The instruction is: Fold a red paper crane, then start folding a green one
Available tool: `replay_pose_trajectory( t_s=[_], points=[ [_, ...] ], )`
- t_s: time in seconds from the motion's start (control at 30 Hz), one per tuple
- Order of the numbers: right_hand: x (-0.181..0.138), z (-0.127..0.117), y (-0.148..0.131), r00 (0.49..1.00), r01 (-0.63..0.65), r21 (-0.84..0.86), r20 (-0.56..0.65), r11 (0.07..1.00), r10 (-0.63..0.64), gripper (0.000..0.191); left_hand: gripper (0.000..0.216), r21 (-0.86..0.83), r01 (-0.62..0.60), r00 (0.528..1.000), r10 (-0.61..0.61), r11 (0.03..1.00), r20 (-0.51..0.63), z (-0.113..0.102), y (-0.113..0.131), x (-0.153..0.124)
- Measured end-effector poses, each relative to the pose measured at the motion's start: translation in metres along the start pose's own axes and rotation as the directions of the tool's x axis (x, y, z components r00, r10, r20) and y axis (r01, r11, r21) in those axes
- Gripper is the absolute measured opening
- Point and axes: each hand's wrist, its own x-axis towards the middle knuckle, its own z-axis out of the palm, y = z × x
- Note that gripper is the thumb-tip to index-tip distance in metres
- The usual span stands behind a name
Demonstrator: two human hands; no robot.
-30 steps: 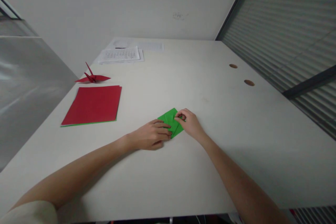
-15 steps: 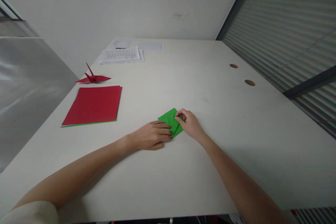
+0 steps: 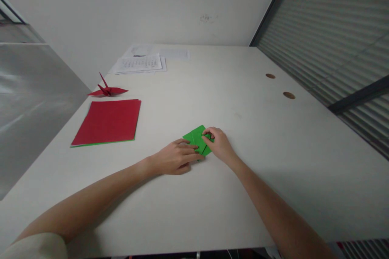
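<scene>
A small folded piece of green origami paper lies on the white table in front of me, roughly diamond-shaped, with crease lines and an open slit along its right part. My left hand rests flat with fingers apart, the fingertips pressing on the paper's left and lower side. From the right, my right hand pinches a flap of the paper between thumb and forefinger. The paper's lower left edge is hidden beneath my left fingers, and its right corner is partly covered by my right hand.
Left of my hands lies a stack of square paper, red on top with green beneath. Behind it stands a red paper crane. Written sheets lie at the back left. Two round holes pierce the table near the blinds.
My left fingers have stretched a little to the right over the paper's bottom corner. My right hand keeps its pinch with hardly any shift.
</scene>
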Motion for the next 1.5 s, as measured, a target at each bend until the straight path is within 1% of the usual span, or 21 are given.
replay_pose_trajectory(
  t_s=[0.1,0.43,0.5,0.63,0.7,1.0,1.1,1.2,1.5],
  points=[
    [0.0002,0.0001,-0.0004,1.000,-0.012,-0.003,0.006,1.000,0.012,0.009,0.035,0.005,-0.036,0.999,0.036,0.999,-0.010,-0.0005,-0.0009,0.0000],
    [-0.0003,0.0016,0.0031,0.999,-0.024,0.011,-0.025,1.000,0.025,0.009,0.030,0.030,-0.060,0.998,0.061,0.998,-0.020,0.0018,-0.0021,-0.0012],
    [-0.0005,0.0017,0.0044,0.999,-0.025,0.016,-0.021,1.000,0.025,0.008,0.033,0.000,-0.039,0.999,0.039,0.999,-0.026,0.0023,-0.0027,-0.0021],
    [-0.0011,0.0014,0.0050,1.000,-0.018,0.017,-0.015,1.000,0.018,0.008,0.041,-0.084,0.057,0.998,-0.059,0.995,-0.022,0.0033,-0.0041,-0.0035],
    [-0.0012,0.0011,0.0045,1.000,-0.013,0.013,-0.012,1.000,0.014,0.008,0.041,-0.107,0.064,0.998,-0.066,0.992,-0.021,0.0033,-0.0042,-0.0033],
    [-0.0012,0.0021,0.0063,1.000,0.004,-0.003,-0.001,1.000,-0.004,0.008,0.032,-0.107,-0.009,0.999,0.004,0.994,-0.053,0.0035,-0.0034,-0.0022],
    [-0.0011,0.0030,0.0064,1.000,-0.002,-0.013,-0.008,1.000,0.002,0.007,0.034,-0.090,-0.012,0.998,0.007,0.996,-0.059,0.0029,-0.0027,-0.0019],
    [-0.0009,0.0033,0.0062,1.000,-0.007,-0.012,-0.009,1.000,0.007,0.008,0.039,-0.058,-0.024,0.999,0.022,0.998,-0.041,0.0021,-0.0016,-0.0011],
    [-0.0006,0.0037,0.0060,0.999,-0.035,-0.001,-0.020,0.999,0.035,0.010,0.032,-0.020,-0.046,0.996,0.044,0.999,-0.081,0.0049,-0.0017,0.0002]
  ],
)
